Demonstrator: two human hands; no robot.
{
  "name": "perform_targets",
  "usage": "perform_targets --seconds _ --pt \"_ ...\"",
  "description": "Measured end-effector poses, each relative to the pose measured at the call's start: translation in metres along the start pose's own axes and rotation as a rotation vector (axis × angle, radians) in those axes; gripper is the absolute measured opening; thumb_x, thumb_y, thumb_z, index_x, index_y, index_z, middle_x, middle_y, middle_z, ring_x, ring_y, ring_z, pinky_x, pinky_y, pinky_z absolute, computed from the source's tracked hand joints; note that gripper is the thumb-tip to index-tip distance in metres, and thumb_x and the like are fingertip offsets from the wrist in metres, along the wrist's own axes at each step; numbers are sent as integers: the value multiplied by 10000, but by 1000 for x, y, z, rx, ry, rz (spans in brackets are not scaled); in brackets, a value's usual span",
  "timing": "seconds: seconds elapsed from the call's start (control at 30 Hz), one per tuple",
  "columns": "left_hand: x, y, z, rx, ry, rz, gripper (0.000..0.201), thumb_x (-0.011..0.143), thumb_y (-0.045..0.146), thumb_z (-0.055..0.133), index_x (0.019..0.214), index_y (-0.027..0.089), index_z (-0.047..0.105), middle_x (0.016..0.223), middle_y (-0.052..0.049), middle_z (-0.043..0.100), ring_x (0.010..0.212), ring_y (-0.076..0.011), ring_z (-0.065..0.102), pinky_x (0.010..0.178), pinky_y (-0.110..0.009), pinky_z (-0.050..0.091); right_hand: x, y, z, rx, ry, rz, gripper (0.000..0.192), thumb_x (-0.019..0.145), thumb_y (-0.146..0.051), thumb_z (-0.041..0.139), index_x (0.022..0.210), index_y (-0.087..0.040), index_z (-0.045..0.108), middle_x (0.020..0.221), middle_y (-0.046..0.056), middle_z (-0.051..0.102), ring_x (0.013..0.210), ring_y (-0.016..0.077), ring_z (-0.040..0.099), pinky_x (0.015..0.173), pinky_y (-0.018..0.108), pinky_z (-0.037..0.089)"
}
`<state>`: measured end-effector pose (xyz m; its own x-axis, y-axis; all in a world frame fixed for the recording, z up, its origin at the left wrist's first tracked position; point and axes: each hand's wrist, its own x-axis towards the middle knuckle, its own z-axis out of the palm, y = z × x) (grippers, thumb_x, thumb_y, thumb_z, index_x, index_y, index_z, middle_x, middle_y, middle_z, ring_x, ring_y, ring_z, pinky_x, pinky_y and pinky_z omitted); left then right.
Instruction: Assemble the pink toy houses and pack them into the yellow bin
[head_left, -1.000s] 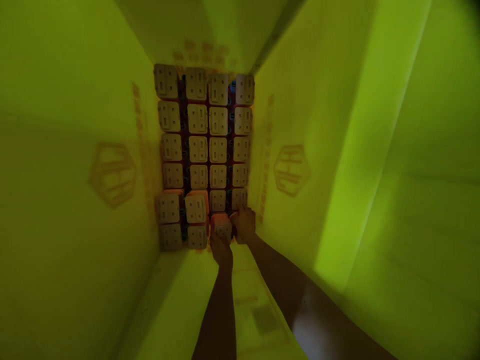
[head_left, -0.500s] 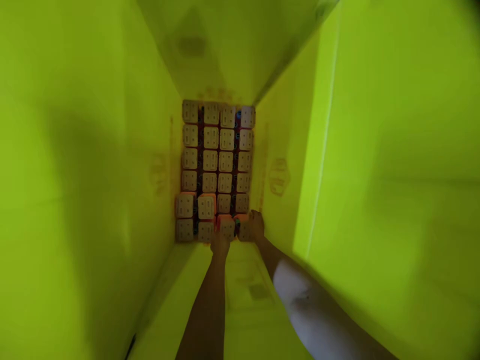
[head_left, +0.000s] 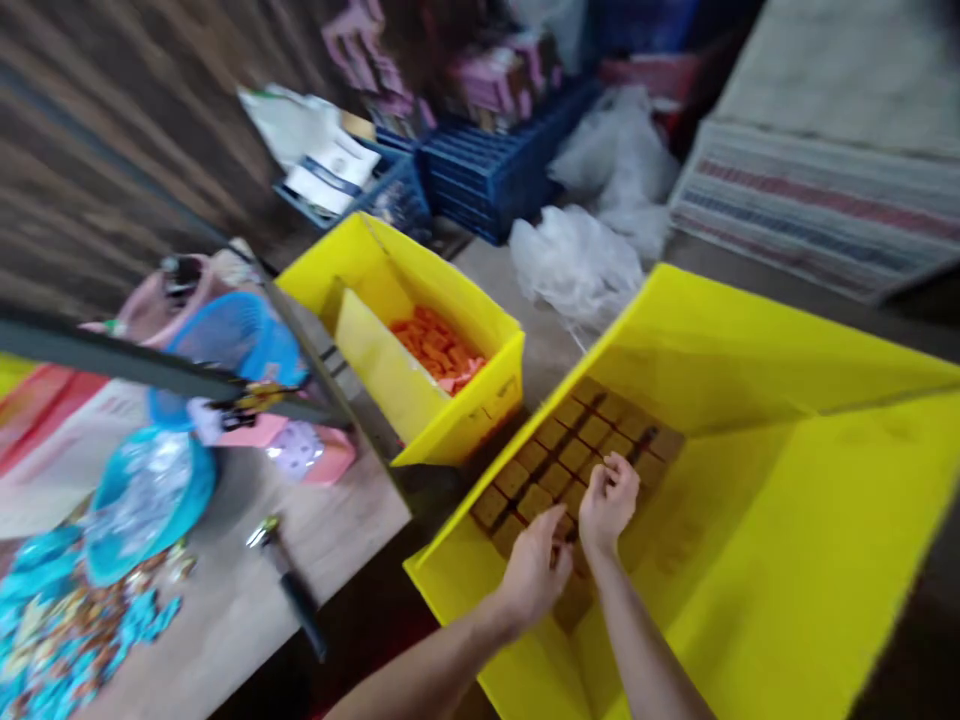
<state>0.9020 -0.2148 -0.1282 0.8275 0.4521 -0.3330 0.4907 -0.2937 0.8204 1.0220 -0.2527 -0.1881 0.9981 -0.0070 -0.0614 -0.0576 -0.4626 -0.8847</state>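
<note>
Both my hands are raised inside a tall yellow box (head_left: 765,500), above rows of square brownish blocks (head_left: 551,433) on its bottom. My left hand (head_left: 534,568) is over the near blocks, with its fingers loosely curled and a gap between thumb and fingers. Close beside it, my right hand (head_left: 609,503) has half-bent fingers, spread a little apart. I see nothing held in either hand. The hands and forearms hide part of the near rows.
Left of the box stands another yellow box (head_left: 457,290) with orange pieces (head_left: 435,345). A workbench (head_left: 247,590) at left holds a hammer-like tool (head_left: 289,580), a turquoise basket (head_left: 199,495) and small blue pieces (head_left: 45,580). Behind are plastic bags (head_left: 574,265) and blue crates (head_left: 480,180).
My view has pulled back from deep inside the yellow box to above its rim. Both hands have lifted off the blocks at the near edge and come up closer together.
</note>
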Motion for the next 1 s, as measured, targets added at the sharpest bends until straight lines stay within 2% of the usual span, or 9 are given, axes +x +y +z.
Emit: perform_targets --seconds 0.07,0.17,0.33,0.43,0.53,0.63,0.77,0.9,1.0 --pt "-44 13 -42 -38 170 235 478 804 61 440 1260 203 422 1028 -60 634 898 -141 624 814 -251 514 -23 -56 5 126 -87 -204 336 866 -342 411 1100 -124 511 1057 152 571 878 193 571 741 329 473" --pt "-103 -2 -120 258 509 415 426 825 91 435 1230 225 435 1065 -89 622 993 -186 602 860 -314 503 -80 -119 20 256 -311 -513 236 890 -252 411 1080 -161 517 997 114 595 866 176 582 712 298 491" --pt "-123 -55 -285 620 1103 71 404 837 173 441 1241 152 430 1142 -150 555 1077 -263 541 896 -433 478 -171 -179 80 136 -760 -997 329 825 -165 467 1150 -136 508 1057 138 596 1029 234 554 885 407 485" --pt "-98 -65 -374 836 1000 -129 584 751 43 393 1331 108 377 1368 -194 399 1306 -327 322 1029 -541 326 -205 -210 123 -127 -769 -1062 493 793 -222 561 1250 -66 459 1239 233 519 1162 319 491 952 491 434" --pt "-67 -64 -430 1106 552 -35 771 670 -65 321 1374 247 348 1479 -64 300 1395 -289 139 1071 -627 141 -225 -233 157 -317 -761 -1024 532 803 -278 590 1272 -65 455 1314 263 463 1211 363 454 969 532 402" --pt "-41 -59 -453 1222 248 83 809 649 -57 341 1390 266 307 1476 -36 315 1392 -229 177 1102 -565 117 -237 -239 172 -389 -778 -976 469 790 -195 582 1236 -85 489 1279 265 495 1187 387 468 923 572 416" --pt "-32 -53 -461 1285 117 124 745 623 69 513 1338 204 356 1394 -101 418 1339 -243 300 1114 -482 152 -251 -230 163 -449 -825 -896 524 783 -85 502 1301 -83 423 1269 268 493 1208 399 437 931 626 371" --pt "-67 -53 -452 1196 255 16 601 545 272 630 1115 151 487 1069 -93 567 1062 -269 526 968 -434 378 -254 -238 142 -481 -953 -789 619 757 -163 577 1336 -71 378 1262 263 486 1198 395 439 955 596 356" --pt "-111 -51 -430 916 429 89 506 588 469 537 1047 264 484 944 1 522 918 -242 541 848 -464 434 -229 -249 116 -445 -1060 -694 728 682 -263 676 1330 -112 381 1245 225 511 1160 370 476 923 537 404"
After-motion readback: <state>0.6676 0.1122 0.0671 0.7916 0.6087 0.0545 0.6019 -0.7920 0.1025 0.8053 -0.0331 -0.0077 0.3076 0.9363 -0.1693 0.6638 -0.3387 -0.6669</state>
